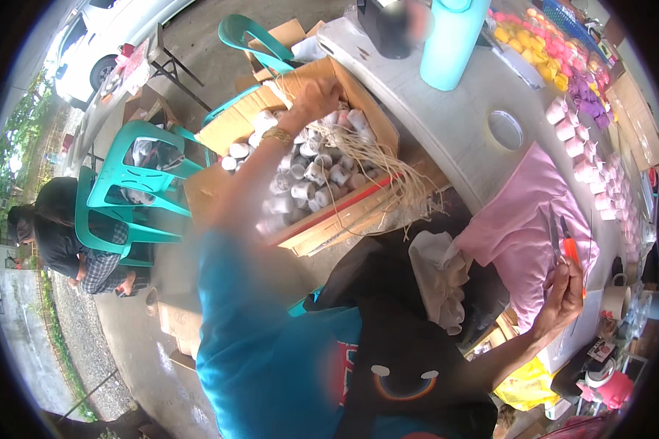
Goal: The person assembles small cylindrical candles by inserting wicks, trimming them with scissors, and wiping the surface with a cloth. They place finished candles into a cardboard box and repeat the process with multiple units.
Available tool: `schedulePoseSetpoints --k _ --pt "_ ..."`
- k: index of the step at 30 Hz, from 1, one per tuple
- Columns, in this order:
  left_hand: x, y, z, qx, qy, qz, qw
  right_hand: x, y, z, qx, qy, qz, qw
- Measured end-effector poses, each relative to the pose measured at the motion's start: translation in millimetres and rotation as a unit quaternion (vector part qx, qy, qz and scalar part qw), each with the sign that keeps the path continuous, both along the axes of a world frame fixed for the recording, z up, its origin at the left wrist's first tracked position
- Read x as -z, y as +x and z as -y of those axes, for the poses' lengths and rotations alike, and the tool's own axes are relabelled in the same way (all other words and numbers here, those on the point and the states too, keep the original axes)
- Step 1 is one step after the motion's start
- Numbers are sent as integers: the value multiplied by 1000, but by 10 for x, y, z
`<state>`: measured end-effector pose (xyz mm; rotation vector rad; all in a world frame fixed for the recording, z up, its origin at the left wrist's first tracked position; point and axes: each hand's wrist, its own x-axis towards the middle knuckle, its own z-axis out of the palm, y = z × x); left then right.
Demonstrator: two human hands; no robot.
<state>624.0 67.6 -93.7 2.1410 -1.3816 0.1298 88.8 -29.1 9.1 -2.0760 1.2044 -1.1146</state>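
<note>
My left hand, a bracelet on its wrist, reaches over an open cardboard box. Its fingers are curled at the far side, and whatever is in them is hidden. Inside the box lie many small whitish and grey cup-shaped pieces. A bundle of pale strings hangs over the box's right side. Out to the right, my right hand is closed on scissors with an orange handle, above a pink cloth.
On the grey table are a turquoise tumbler and a tape roll. Pink cup-shaped pieces stand in rows at the far right. Green plastic chairs and a seated person are at left.
</note>
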Motion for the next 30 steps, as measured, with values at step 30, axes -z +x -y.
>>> schedulePoseSetpoints --k 30 --pt "-623 -814 -850 -26 -13 -224 974 153 64 -443 -147 74 -51 985"
